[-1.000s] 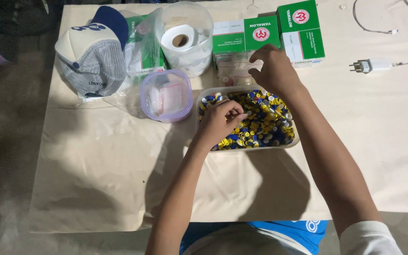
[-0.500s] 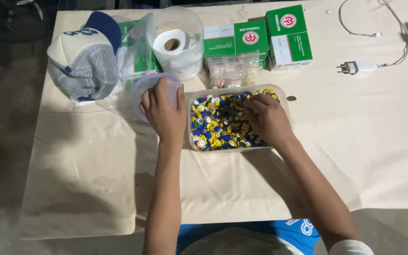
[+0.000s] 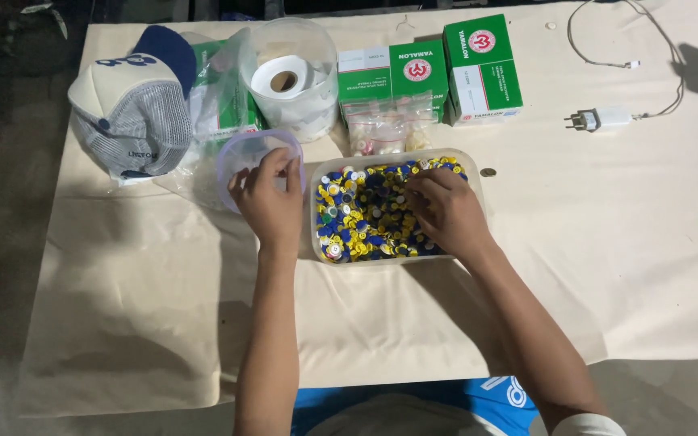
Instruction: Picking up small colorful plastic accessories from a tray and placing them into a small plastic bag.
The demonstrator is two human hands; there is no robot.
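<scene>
My left hand (image 3: pixel 268 198) has moved off the tray (image 3: pixel 478 190) to grasp the small tub (image 3: pixel 236 157), while my right hand (image 3: pixel 446 211) now digs, fingers curled, in the buttons (image 3: pixel 361 214).

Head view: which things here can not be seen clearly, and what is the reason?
- Round purple-rimmed container: the left hand covers its near side, so its contents are hidden.
- Small pieces under the right hand in the clear tray: hidden; whether the fingers pinch one cannot be told.
- Single pieces: too small to identify.
- Cable: cut off by the top edge.
- Small clear bags: contents too small.
</scene>
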